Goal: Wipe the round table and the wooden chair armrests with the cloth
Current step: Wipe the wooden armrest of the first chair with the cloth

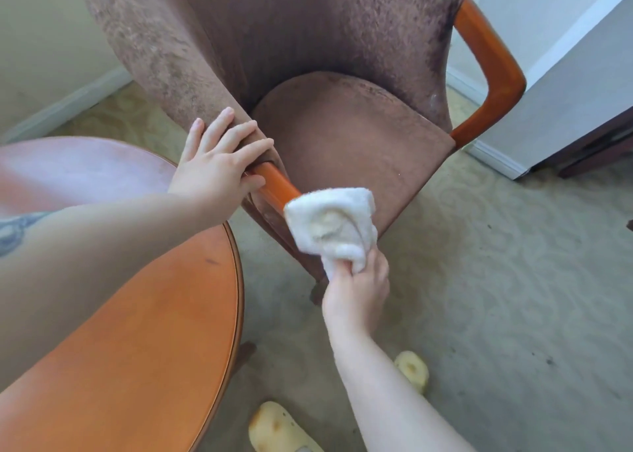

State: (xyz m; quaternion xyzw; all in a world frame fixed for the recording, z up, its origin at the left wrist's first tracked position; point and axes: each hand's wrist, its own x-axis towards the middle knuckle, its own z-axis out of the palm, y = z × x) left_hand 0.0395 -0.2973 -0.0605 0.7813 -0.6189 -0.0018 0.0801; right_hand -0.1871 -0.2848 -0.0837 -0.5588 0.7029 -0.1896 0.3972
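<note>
- Head view: my right hand (354, 288) grips a bunched white cloth (330, 225), fingers curled round its lower end. The upper part of the cloth sits on the front end of the near armrest (274, 182).
- My left hand (219, 163) lies spread on the chair (342, 74) where upholstery meets armrest; fingers straight over the fabric, thumb against the wood. It steadies, pinches nothing.
- Far armrest (489, 71): bare wood, well apart from both hands. Judged not yet reached on this pass.
- Bench (154, 331): round, orange-brown, just beside the chair under my left forearm. Whether it is wiped already, I cannot tell.
- Risk 1: the cloth is held by one end only. Drag along the wood could pull it loose or let it fold over, so the wood gets skin, not cloth.
- Risk 2: my left hand covers the upper part of the near armrest. A stroke upward meets the thumb; that patch would be missed unless the hand shifts.
- Risk 3: pushing hard on the armrest could slide the chair on the carpet (479, 280) toward the wall (565, 91).
- Room: open carpet in front of the seat, free for the right arm. The gap between bench rim and chair is narrow. Two yellow shoes (412, 369) lie on the floor near my right forearm: a trip point if I step round to the far side.
</note>
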